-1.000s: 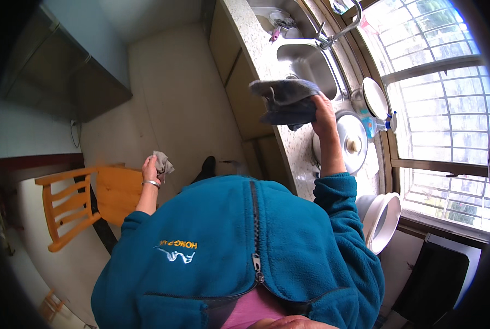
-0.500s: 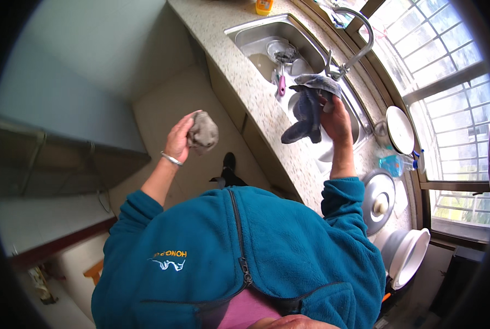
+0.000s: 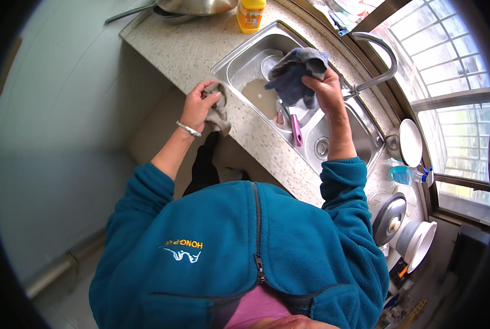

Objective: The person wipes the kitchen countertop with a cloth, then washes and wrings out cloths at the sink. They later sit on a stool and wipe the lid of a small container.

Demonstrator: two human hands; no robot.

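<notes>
My left hand [image 3: 200, 105] is closed on a crumpled beige-grey cloth [image 3: 218, 109] at the front edge of the speckled counter. Part of that cloth hangs down past the edge. Over the double-bowl sink [image 3: 223, 70], my right hand [image 3: 328, 94] grips a bunched dark blue-grey cloth [image 3: 294, 77]. Below this cloth, a brush or tool with a pink handle [image 3: 296, 130] leans across the divider between the bowls. Cloudy water [image 3: 260, 100] stands in the far bowl, along with a clear round dish partly hidden by the cloth.
A yellow bottle [image 3: 250, 16] and a metal pan [image 3: 195, 5] stand at the counter's far end. The curved faucet [image 3: 387, 52] rises behind the sink. To the right are a white plate [image 3: 410, 142], a blue spray bottle [image 3: 403, 174], a lidded pot [image 3: 390, 219] and stacked basins [image 3: 420, 247].
The view has shifted toward the far end of the counter. My left hand has brought the beige cloth to the counter's edge. The blue-grey cloth has moved over the far bowl, more bunched.
</notes>
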